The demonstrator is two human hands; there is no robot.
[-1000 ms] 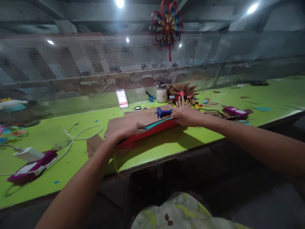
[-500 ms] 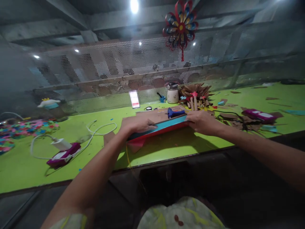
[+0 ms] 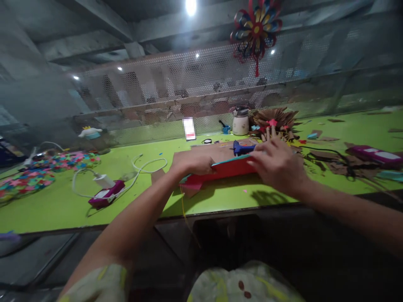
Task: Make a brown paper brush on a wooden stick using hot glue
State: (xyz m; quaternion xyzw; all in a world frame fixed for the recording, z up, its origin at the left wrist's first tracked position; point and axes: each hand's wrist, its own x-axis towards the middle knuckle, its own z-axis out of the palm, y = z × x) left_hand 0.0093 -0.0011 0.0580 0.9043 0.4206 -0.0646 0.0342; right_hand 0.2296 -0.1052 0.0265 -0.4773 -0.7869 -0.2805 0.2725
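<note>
A flat red and light-blue paper piece (image 3: 231,169) is tilted up near the front edge of the green table, its red face toward me. My left hand (image 3: 201,165) grips its upper left edge. At its right end is my right hand (image 3: 277,163), thumb side touching the piece and the other fingers spread upward. Behind the piece a blue tool (image 3: 244,148) rests on brown cardboard (image 3: 195,154). A pink paper flap (image 3: 192,186) and a yellow string (image 3: 183,205) show below its left end.
Left on the green table (image 3: 151,197) are a purple power strip (image 3: 107,195), white cable and colourful paper stars (image 3: 71,161). Behind stand a phone (image 3: 189,129) and a jar (image 3: 241,121). Right are brown scraps and another purple strip (image 3: 376,155).
The piece has tilted so more red and less blue shows. My right hand has loosened and raised its fingers. The whole view has shifted left, so things appear farther right.
</note>
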